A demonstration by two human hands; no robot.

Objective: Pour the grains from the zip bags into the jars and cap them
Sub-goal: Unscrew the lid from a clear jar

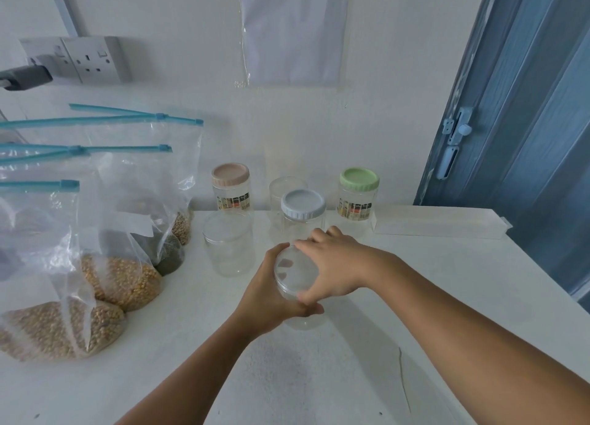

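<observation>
Six clear plastic jars are standing on the white counter (415,297). Three are capped: one with a pink lid (230,173), one with a pale blue lid (303,203), one with a green lid (359,178). Two are sitting uncapped: an open jar (228,244) in front of the pink-lidded one and another open jar (282,191) partly hidden behind the blue-lidded one. The sixth, the held jar (297,293), is sitting nearest the person, with a clear lid (297,271) on its mouth.

The left hand (271,300) is wrapping around the side of the held jar, fingers curling behind it. The right hand (335,265) is gripping the clear lid from above, fingertips and thumb curled on its rim.

At the left, zip bags with blue sliders are slumping together; four sliders are showing. One bag of yellow corn kernels (124,281), one bag of tan grains (54,329), a dark green heap (170,255) and a small brown heap (182,225) are visible.
</observation>
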